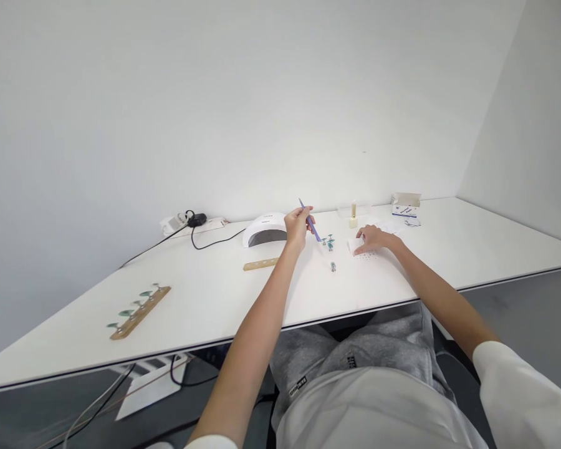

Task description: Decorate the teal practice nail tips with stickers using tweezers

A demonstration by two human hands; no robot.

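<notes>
My left hand point(299, 224) is closed round a slim purple pen-like tool point(310, 220); whether it is a brush or tweezers I cannot tell. Its lower end is close to several green false nails point(330, 242) on small stands. Nearer the table edge, another small nail piece point(333, 267) stands apart. My right hand point(369, 239) has its fingers curled on a small white piece point(354, 244), paper or a wipe by its look. Under that hand lies a sheet with small dark dots point(367, 256).
A white nail lamp point(266, 223) and a wooden strip point(258, 265) lie by my left forearm. Far left, a wooden holder point(143, 315) carries several green nails. Behind my hands are a polish bottle point(353, 218) and an opened box point(404, 209). Black cables point(215, 243) cross the back left.
</notes>
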